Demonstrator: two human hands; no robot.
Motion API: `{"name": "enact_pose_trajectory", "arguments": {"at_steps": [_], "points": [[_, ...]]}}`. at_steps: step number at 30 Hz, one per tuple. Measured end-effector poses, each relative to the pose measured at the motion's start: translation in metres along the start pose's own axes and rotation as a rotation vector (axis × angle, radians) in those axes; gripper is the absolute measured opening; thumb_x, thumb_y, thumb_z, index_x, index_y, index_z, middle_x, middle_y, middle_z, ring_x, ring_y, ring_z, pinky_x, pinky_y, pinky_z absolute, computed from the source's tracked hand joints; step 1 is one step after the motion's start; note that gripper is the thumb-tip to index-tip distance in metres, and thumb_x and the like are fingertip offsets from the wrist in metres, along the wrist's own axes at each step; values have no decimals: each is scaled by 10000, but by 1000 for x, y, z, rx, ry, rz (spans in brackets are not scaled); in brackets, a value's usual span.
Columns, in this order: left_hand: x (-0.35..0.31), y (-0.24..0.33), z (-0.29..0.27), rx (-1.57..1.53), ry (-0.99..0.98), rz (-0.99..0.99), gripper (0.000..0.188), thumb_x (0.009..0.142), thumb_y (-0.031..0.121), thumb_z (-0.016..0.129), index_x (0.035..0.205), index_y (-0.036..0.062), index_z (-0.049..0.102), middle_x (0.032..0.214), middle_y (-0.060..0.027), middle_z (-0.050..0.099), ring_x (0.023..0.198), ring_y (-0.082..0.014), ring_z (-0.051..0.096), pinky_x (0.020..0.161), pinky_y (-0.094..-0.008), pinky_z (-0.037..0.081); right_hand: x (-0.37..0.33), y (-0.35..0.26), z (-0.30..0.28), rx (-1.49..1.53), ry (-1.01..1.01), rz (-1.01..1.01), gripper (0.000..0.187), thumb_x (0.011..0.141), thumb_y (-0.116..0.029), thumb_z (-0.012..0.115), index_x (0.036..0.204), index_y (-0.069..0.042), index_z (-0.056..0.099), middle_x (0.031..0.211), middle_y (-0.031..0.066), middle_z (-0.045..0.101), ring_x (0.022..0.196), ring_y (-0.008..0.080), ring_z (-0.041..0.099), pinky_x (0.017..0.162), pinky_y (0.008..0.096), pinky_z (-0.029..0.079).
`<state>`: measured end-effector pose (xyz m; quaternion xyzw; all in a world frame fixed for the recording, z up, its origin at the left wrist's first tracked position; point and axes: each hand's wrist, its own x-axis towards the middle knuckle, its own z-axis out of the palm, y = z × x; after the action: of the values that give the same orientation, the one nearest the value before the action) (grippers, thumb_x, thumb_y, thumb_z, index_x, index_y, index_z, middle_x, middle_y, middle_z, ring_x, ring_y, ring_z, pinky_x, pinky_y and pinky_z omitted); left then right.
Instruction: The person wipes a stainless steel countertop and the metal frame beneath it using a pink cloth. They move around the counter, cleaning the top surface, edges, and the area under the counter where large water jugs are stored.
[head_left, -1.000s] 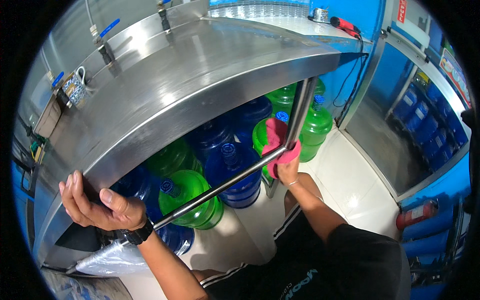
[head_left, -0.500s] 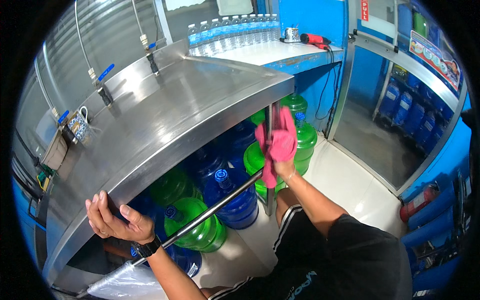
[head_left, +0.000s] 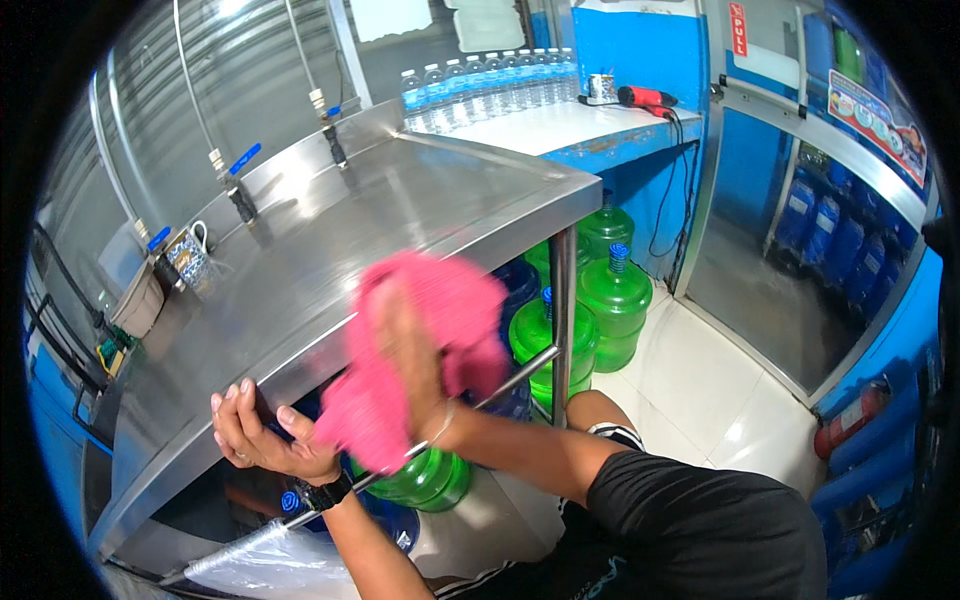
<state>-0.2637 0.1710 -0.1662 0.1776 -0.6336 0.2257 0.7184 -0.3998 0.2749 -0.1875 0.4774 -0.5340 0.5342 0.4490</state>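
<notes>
A pink cloth [head_left: 455, 300], smeared by motion, hangs around my right hand [head_left: 412, 365], which holds it at the front edge of the steel table [head_left: 300, 265]. Part of the cloth droops in front of the edge toward my left wrist. My left hand [head_left: 262, 432] rests against the same edge, fingers stretched and thumb apart, with nothing held. A black watch [head_left: 328, 492] is on that wrist. Below the tabletop runs a metal rail [head_left: 520, 375], joined to the table leg [head_left: 563, 310].
Green water jugs [head_left: 615, 300] and blue ones stand under and beside the table. Valves with blue handles [head_left: 243, 160] line its back. Clear bottles [head_left: 480, 90] and a red heat gun [head_left: 647, 97] are on the white shelf. A glass door [head_left: 770, 240] is at the right.
My right hand has brought the pink cloth from the table leg leftward to the table's front edge. My left hand stays at the edge. The view has shifted slightly.
</notes>
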Motion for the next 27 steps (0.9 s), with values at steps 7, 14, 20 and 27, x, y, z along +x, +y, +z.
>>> {"name": "enact_pose_trajectory", "arguments": {"at_steps": [7,14,20,27], "points": [[21,-1,-35,-23,-218,109,438,1013,293,544,1355,41,654,1357,-123,644,1325,-299,572,1120,-397,295,6,93,-72,344,-587,-235,815,920,-234,662,1632,-48,311,1657,155,385,1463,308,481,1169,434,443],[61,-32,-59,-147,-361,182,332,889,208,631,1167,82,761,1126,-97,697,1130,-291,652,1040,-419,388,50,139,-124,-190,-439,-584,664,834,-266,769,1445,-61,606,1479,158,598,1295,297,639,1078,468,512],[45,-38,-49,-356,-133,-42,472,997,445,563,1164,27,707,1079,-140,649,1008,-289,618,928,-406,438,73,-23,-13,16,-814,-734,667,919,-270,614,1536,-68,462,1372,198,627,1124,328,669,906,483,526],[29,-68,-72,-283,-191,-32,429,1009,330,614,1305,20,621,1211,-166,533,1125,-321,520,965,-416,443,70,-16,12,361,-581,-908,270,854,-243,609,1019,-48,699,948,111,639,952,311,634,1067,508,432]]}}
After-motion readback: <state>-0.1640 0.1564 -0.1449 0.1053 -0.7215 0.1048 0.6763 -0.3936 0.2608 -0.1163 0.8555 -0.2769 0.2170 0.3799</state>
